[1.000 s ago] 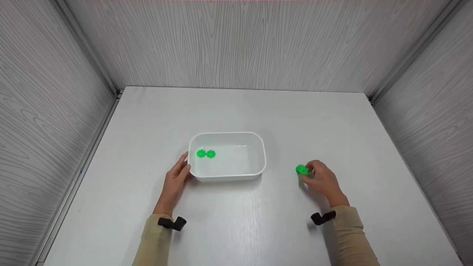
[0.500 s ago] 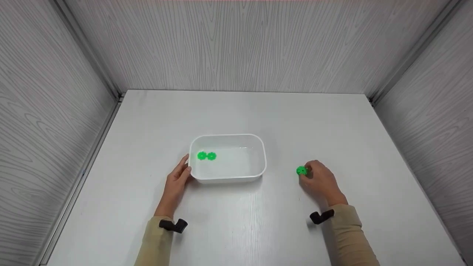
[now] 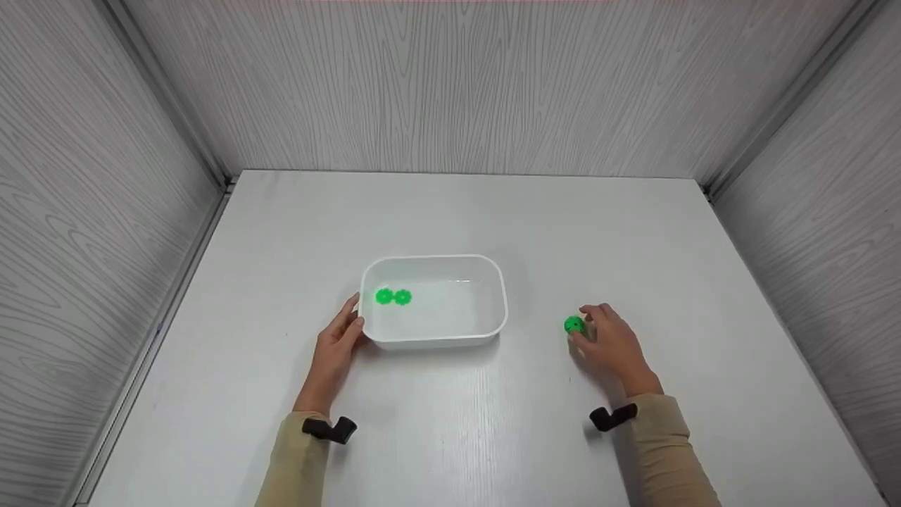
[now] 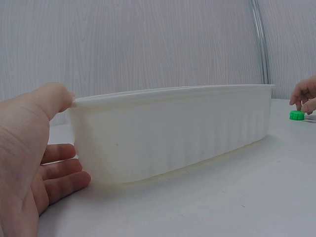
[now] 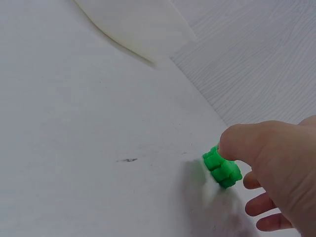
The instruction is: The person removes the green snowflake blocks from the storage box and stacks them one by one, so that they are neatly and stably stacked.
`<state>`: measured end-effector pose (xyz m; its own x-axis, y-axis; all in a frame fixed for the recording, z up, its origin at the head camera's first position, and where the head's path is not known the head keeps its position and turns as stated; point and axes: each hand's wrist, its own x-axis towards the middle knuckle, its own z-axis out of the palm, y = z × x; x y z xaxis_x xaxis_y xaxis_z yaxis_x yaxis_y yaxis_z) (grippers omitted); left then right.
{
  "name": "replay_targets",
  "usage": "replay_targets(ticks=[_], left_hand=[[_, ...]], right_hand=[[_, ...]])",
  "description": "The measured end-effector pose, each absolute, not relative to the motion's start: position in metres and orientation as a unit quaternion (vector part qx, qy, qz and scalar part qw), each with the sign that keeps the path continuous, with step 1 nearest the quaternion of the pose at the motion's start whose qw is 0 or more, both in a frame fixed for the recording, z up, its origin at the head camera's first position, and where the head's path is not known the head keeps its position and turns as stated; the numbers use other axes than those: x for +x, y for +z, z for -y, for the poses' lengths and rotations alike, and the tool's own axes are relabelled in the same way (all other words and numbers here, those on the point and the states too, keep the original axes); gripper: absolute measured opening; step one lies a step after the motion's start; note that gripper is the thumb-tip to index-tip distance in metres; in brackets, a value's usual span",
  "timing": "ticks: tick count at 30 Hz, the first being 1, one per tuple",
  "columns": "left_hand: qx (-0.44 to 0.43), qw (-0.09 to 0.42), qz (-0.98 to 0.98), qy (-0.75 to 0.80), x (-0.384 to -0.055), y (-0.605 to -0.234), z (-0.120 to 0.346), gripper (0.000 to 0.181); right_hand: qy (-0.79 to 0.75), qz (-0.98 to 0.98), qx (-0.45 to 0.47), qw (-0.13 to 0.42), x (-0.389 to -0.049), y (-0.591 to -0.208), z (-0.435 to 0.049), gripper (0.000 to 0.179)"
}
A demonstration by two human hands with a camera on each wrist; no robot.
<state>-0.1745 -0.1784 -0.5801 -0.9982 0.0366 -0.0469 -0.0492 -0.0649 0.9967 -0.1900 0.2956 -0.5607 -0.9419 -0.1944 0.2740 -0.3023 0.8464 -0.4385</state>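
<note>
A white plastic tub [image 3: 436, 343] stands mid-table, with two flat green flower-shaped pieces [image 3: 393, 296] lying side by side at its left. My left hand [image 3: 336, 352] rests against the tub's left end. In the left wrist view its thumb touches the rim, and the other fingers lie low by the outer wall. Right of the tub, a thick round green piece [image 3: 574, 324] with a scalloped edge and small dark holes sits on the table. My right hand [image 3: 611, 348] is over it, thumb at its near side and fingers spread away from it.
The white table [image 3: 450, 415] is bounded by grey wood-grain panels [image 3: 450, 91] at the back and both sides. A black wrist mount [image 3: 331, 429] sits on each sleeve. Dark scuff marks [image 5: 128, 160] show on the table in the right wrist view.
My right fingers have loosened and lifted away from the green round piece, which stays in place on the table. My left hand and the tub hold their places; the head view shifted slightly.
</note>
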Motion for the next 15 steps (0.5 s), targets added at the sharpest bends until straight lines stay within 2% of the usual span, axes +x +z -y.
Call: replay_targets(ticks=[9, 15], left_hand=[[-0.001, 0.023, -0.687, 0.726, -0.174, -0.579, 0.178, 0.051], [-0.001, 0.021, -0.677, 0.736, -0.174, -0.579, 0.177, 0.051]], right_hand=[[0.219, 0.925, 0.165, 0.261, -0.189, -0.565, -0.282, 0.024], [0.221, 0.911, 0.177, 0.299, -0.190, -0.560, -0.269, 0.022]])
